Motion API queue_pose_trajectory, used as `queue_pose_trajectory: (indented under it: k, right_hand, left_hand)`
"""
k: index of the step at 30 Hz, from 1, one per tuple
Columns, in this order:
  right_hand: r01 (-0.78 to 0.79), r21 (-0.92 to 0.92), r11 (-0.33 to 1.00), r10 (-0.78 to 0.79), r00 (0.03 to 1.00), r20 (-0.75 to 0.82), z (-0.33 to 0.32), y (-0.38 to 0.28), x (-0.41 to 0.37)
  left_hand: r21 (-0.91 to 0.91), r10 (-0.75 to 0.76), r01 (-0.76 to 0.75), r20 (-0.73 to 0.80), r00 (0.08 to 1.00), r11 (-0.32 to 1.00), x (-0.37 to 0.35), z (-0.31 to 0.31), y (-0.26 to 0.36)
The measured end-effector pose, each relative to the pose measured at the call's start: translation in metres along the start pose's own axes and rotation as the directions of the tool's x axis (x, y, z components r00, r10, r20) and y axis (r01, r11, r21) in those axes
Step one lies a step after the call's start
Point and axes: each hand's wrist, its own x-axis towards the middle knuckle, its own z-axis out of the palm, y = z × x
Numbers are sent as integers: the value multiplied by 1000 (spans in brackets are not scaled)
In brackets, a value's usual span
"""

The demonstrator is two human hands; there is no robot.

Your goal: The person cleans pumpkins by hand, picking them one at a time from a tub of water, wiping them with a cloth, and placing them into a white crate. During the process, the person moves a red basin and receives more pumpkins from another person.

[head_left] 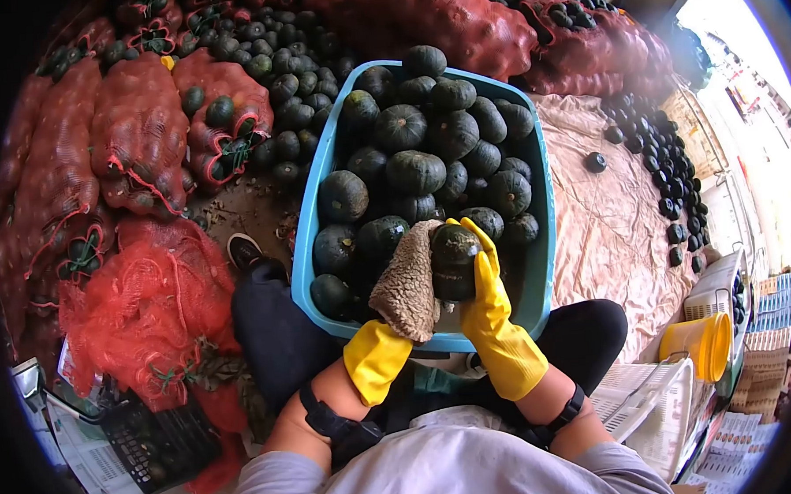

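My right hand (493, 309), in a yellow rubber glove, grips a dark green kabocha squash (455, 249) from its right side, fingers wrapped along it. The squash is shiny and wet on top. My left hand (379, 358), gloved the same way, has a brown fluffy cloth (406, 286) over it, pressed against the squash's left side; the cloth hides its fingers. Both hands are over the near end of a blue plastic tub (304, 224). Many more kabocha squashes (416, 172) are heaped in the tub, right up to the held one.
Red mesh sacks (139, 135) of squash stand at left, with an empty red net (142, 302) nearer. Loose squashes (296, 88) lie behind the tub. More squashes (666, 173) rest on a pinkish sheet (602, 238) at right, near a yellow bucket (696, 349) and a black crate (161, 438) at lower left.
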Motion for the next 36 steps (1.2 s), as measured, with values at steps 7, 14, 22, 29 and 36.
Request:
queue_pose_trajectory:
  k: [7, 14, 22, 29, 36]
  right_hand:
    - [-223, 187, 957, 204, 972, 115, -4, -3, 0]
    - [-333, 772, 542, 355, 923, 149, -10, -38, 18]
    - [-444, 712, 544, 469, 864, 182, -30, -37, 0]
    - [-580, 514, 632, 712, 697, -90, -27, -43, -59]
    - [311, 344, 886, -157, 899, -408, -138, -167, 29]
  left_hand:
    - [127, 144, -163, 145, 979, 978, 7, -18, -10]
    - [226, 230, -295, 277, 933, 928, 24, -26, 26]
    - [-860, -273, 509, 483, 832, 28, 14, -2, -1]
    - [-781, -168, 623, 611, 774, 30, 23, -8, -4]
    - [-792, -163, 609, 594, 788, 56, 20, -10, 2]
